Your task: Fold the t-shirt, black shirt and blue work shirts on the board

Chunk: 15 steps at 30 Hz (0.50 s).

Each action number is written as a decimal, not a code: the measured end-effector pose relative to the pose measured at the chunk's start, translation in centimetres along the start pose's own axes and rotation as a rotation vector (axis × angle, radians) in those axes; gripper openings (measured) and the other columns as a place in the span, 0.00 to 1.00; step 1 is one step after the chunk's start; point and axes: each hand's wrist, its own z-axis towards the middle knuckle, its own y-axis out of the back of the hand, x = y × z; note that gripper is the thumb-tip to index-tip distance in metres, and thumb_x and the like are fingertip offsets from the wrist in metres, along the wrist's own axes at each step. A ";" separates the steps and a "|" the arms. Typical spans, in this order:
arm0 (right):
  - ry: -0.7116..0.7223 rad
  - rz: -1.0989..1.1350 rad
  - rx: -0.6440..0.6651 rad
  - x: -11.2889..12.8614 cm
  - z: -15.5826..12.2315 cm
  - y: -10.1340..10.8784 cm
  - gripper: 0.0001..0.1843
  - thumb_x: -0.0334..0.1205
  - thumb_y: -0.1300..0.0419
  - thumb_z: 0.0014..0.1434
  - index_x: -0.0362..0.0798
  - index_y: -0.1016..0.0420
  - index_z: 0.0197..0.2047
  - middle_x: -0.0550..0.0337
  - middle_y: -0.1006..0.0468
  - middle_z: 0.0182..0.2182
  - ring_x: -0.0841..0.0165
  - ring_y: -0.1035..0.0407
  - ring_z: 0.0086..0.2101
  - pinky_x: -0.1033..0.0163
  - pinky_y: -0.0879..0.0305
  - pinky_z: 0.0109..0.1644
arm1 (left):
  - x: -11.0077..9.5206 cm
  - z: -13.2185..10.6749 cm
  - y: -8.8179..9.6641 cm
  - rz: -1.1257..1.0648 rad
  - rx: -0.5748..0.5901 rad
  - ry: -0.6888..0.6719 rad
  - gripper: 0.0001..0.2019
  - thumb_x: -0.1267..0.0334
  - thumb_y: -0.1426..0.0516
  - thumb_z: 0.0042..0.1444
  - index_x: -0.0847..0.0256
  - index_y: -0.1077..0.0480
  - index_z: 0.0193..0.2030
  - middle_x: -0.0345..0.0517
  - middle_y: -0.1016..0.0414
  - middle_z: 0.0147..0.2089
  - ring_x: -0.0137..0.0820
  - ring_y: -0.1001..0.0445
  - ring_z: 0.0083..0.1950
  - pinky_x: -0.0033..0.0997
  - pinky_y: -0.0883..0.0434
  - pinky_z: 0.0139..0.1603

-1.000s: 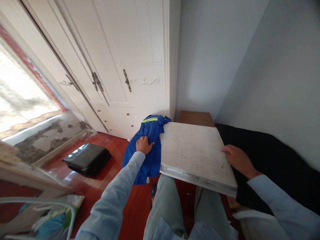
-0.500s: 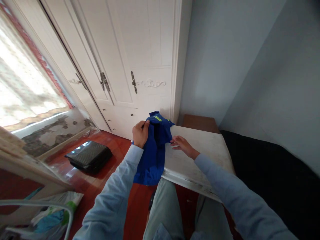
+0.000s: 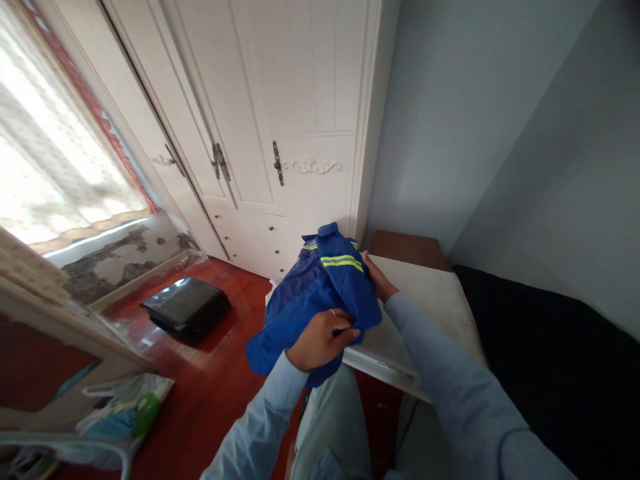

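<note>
A blue work jacket (image 3: 295, 307) with yellow-and-silver reflective bands lies bunched over the front left part of a white-topped table, and part of it hangs past the edge. A sleeve (image 3: 345, 267) with a bright band runs along its right side. My left hand (image 3: 323, 339), with a ring on one finger, is closed on the blue cloth near the front. Against the sleeve's right edge rests my right hand (image 3: 380, 279), its visible fingers stretched out along the fabric; the rest are hidden by the cloth.
The white table top (image 3: 415, 300) extends to the right, beside a black covered surface (image 3: 540, 347). Behind stands a white wardrobe (image 3: 315, 100), with a brown box-like piece (image 3: 410, 248) near it. A black plastic-wrapped package (image 3: 187, 308) and a plastic bag (image 3: 125, 420) lie on the red floor.
My left hand has moved toward me and right, now gripping the jacket's front part. The banded sleeve has been turned over onto the top. My right hand has moved up against the sleeve.
</note>
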 end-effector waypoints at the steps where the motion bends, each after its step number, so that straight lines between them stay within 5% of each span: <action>1: 0.009 -0.030 -0.045 0.8 0.0 0.1 0.22 0.59 0.32 0.53 0.49 0.21 0.39 0.54 0.14 0.33 0.57 0.20 0.39 0.53 0.25 0.48 | 0.1 0.0 -0.6 -0.011 0.090 -0.020 0.17 0.55 0.46 0.68 0.57 0.23 0.31 0.48 0.20 0.37 0.35 0.22 0.40 0.32 0.27 0.44; 4: 0.189 -0.071 -0.218 4.3 -0.2 0.6 0.17 0.46 0.25 0.43 0.48 0.21 0.33 0.57 0.16 0.28 0.58 0.21 0.34 0.54 0.24 0.45 | 0.3 -0.1 -1.1 -0.073 0.174 -0.033 0.15 0.55 0.46 0.68 0.57 0.20 0.40 0.49 0.17 0.42 0.39 0.19 0.45 0.35 0.26 0.49; 9: 0.616 0.017 -0.296 11.1 -4.2 0.7 0.21 0.53 0.26 0.46 0.51 0.20 0.40 0.62 0.14 0.36 0.59 0.20 0.39 0.54 0.23 0.47 | 0.2 -0.2 0.1 -0.174 -0.255 0.138 0.16 0.50 0.45 0.67 0.56 0.22 0.50 0.49 0.18 0.49 0.41 0.20 0.50 0.42 0.25 0.55; 15: 0.691 -0.094 -0.281 13.0 -12.1 0.6 0.19 0.47 0.30 0.49 0.53 0.21 0.44 0.63 0.16 0.36 0.56 0.20 0.42 0.51 0.22 0.49 | -1.6 2.2 0.4 -0.354 -0.553 0.080 0.27 0.43 0.45 0.65 0.54 0.34 0.65 0.52 0.25 0.61 0.43 0.24 0.58 0.43 0.24 0.54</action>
